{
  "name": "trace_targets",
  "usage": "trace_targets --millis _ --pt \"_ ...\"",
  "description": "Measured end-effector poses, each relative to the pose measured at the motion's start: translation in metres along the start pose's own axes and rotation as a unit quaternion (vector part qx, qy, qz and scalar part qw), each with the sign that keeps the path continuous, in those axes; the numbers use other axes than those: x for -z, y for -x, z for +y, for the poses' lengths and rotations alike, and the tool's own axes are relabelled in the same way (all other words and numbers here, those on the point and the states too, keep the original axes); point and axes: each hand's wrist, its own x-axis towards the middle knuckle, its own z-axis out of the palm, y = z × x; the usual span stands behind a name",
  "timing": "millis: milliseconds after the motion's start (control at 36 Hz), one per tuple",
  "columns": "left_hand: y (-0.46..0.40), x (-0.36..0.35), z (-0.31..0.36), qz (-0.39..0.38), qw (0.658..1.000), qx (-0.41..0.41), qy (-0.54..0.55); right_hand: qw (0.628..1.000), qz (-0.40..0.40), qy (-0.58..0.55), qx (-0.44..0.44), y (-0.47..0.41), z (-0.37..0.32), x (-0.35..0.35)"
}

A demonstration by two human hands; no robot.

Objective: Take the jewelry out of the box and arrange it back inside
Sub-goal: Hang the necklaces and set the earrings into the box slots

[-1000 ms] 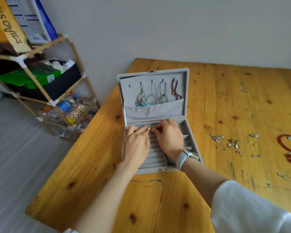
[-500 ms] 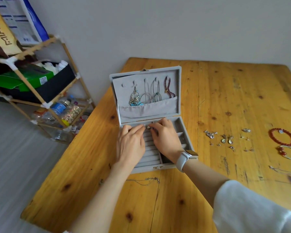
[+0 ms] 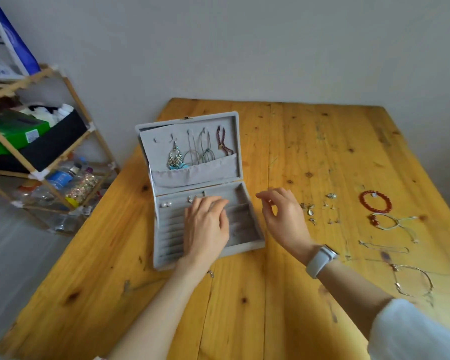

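Note:
A grey velvet jewelry box (image 3: 255, 245) stands open on the wooden table (image 3: 244, 307). Necklaces and an ornate earring (image 3: 175, 158) hang inside its lid. Pearl studs (image 3: 166, 204) and a small silver piece (image 3: 192, 198) sit in the top ring rows. My left hand (image 3: 205, 227) rests flat on the ring rows, fingers relaxed. My right hand (image 3: 283, 216) hovers just right of the box, fingers loosely curled, holding nothing that I can see. Small silver earrings (image 3: 309, 210) lie on the table right of it.
A red bead bracelet (image 3: 374, 201), a cord bracelet (image 3: 390, 222) and thin chains (image 3: 411, 279) lie at the table's right side. A short chain (image 3: 210, 274) lies in front of the box. A wooden shelf (image 3: 37, 152) with bottles stands left of the table.
My right hand has left the ring rows and moved right, out of the box, toward the loose earrings. The left hand stays on the rows. The silver piece now sits in the top row.

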Motion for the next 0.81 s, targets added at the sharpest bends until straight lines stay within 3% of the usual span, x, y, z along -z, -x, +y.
trace_targets --millis 139,278,472,639,806 --pt "-0.012 -0.021 0.04 -0.071 0.997 -0.029 -0.008 0.99 -0.016 0.107 -0.088 -0.002 0.045 0.021" --pt "-0.031 -0.043 0.058 -0.181 0.982 -0.034 -0.032 0.982 -0.041 0.145 -0.117 -0.01 0.069 0.029" --pt "-0.048 -0.07 0.07 -0.206 0.976 -0.04 -0.065 0.971 0.011 0.178 -0.16 -0.016 0.1 0.047" --pt "-0.043 -0.082 0.07 -0.181 0.981 -0.031 -0.063 0.953 0.004 0.212 -0.216 -0.017 0.123 0.063" --pt "-0.042 -0.082 0.069 -0.172 0.982 -0.026 -0.067 0.961 -0.014 0.185 -0.205 -0.015 0.127 0.061"
